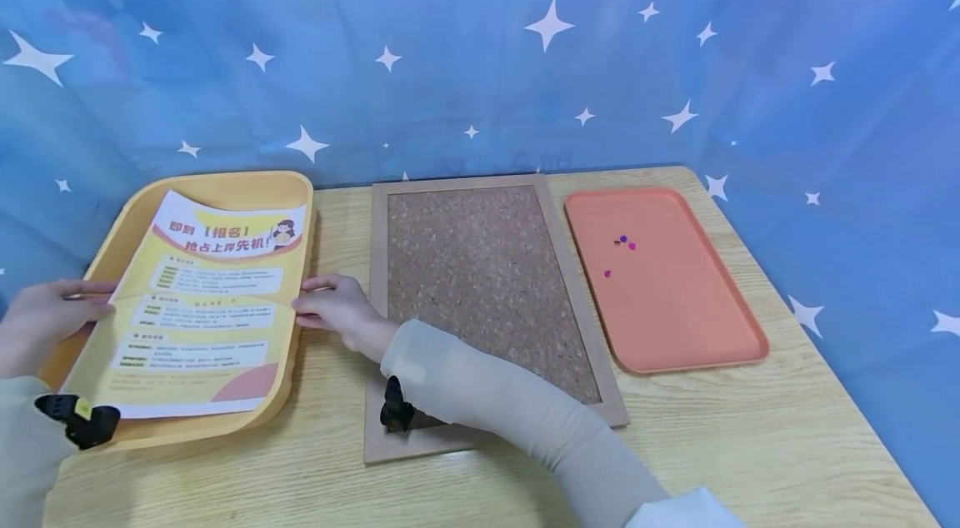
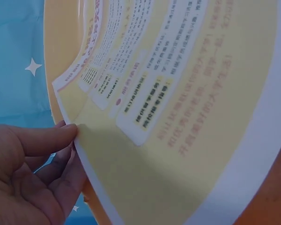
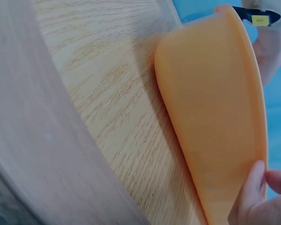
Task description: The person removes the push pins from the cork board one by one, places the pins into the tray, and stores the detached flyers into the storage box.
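A yellow printed poster sheet point(image 1: 202, 311) lies in the yellow-orange tray point(image 1: 288, 178), a crease crossing its middle. At the sheet's left edge, my left hand point(image 1: 45, 320) pinches the paper between thumb and fingers; the left wrist view shows this hand point(image 2: 37, 173) closely, with the sheet point(image 2: 164, 187) bowed. My right hand point(image 1: 341, 311) is at the opposite edge, beside the tray's right rim, its fingers pinching the sheet's edge there. In the right wrist view, this hand's fingertips point(image 3: 255, 176) are by the tray's rim, and the sheet is hidden behind the tray wall point(image 3: 210, 93).
A wood-framed corkboard point(image 1: 480, 261) lies in the middle of the table point(image 1: 810, 445), under my right forearm. To its right is a flat coral tray point(image 1: 682, 295) with several small coloured pins point(image 1: 632, 246). A blue starred curtain point(image 1: 480, 53) hangs behind.
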Demonstrator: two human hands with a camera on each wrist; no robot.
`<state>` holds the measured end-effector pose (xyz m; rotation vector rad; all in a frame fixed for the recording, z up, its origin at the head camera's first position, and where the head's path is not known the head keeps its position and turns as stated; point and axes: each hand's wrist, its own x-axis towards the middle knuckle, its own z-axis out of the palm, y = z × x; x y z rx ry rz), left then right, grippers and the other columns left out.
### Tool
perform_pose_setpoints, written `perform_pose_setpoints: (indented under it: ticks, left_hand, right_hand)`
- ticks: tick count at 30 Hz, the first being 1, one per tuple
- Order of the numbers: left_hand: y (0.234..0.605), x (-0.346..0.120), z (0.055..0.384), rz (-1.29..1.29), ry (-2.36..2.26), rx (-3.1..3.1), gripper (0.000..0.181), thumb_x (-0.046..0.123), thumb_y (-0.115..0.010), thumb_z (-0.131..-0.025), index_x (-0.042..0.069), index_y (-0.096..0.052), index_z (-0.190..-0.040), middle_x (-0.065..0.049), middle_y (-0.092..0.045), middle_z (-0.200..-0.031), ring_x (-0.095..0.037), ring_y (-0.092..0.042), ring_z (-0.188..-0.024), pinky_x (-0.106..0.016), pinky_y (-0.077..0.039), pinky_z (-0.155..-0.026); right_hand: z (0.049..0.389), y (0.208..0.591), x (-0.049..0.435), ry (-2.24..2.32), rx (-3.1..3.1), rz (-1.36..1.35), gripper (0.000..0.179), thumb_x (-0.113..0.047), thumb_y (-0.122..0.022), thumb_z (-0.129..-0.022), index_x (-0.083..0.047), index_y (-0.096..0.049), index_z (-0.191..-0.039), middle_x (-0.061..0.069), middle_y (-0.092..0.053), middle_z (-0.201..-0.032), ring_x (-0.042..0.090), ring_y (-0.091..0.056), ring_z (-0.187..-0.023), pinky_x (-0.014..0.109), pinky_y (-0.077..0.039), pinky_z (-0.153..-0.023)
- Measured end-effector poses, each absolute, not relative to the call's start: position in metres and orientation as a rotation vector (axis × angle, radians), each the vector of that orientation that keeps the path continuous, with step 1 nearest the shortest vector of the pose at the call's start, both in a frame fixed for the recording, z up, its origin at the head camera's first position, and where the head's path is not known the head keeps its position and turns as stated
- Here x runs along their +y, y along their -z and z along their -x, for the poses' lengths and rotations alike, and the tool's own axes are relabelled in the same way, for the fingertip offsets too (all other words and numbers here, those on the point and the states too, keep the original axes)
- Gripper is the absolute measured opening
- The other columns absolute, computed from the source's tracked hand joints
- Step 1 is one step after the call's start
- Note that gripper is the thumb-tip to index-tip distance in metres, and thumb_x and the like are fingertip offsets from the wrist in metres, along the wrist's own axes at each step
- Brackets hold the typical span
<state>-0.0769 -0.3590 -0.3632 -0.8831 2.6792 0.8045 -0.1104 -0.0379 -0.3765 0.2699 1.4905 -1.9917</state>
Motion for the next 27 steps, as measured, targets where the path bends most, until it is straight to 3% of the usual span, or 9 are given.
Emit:
perform_pose_setpoints:
  ticks: [11,19,27]
  left_hand:
    - [0.369,-0.361,0.077,0.883,-0.812,2.677,0.049,0.010,-0.047,-0.095,-0.017,-0.037,-0.134,-0.043,-0.046,-0.121,-0.021,-0.059,-0.068,-0.021,-0.045,-0.050]
    - [0.365,-0.355,0.078,1.007,-0.779,2.662,0.050,0.008,-0.047,-0.094,-0.015,-0.036,-0.137,-0.040,-0.039,-0.131,-0.046,-0.048,-0.099,-0.048,-0.048,-0.074]
    - [0.366,-0.352,0.078,0.964,-0.736,2.730,0.048,0.010,-0.044,-0.096,-0.014,-0.037,-0.136,-0.039,-0.037,-0.136,-0.047,-0.049,-0.101,-0.049,-0.050,-0.072]
  right_hand:
    - [0.110,0.377,-0.038,1.986,1.487,-0.264,0.020,0.008,-0.065,-0.082,-0.002,-0.062,-0.099,0.008,-0.065,-0.087,0.021,-0.068,-0.077,0.029,-0.059,-0.078]
    - [0.111,0.377,-0.039,1.985,1.491,-0.266,0.019,0.008,-0.065,-0.082,-0.002,-0.062,-0.098,0.004,-0.062,-0.085,0.022,-0.069,-0.080,0.029,-0.059,-0.078]
    - [0.114,0.382,-0.033,1.959,1.531,-0.246,0.019,0.002,-0.066,-0.084,-0.002,-0.064,-0.102,0.011,-0.068,-0.088,0.021,-0.069,-0.079,0.028,-0.059,-0.076]
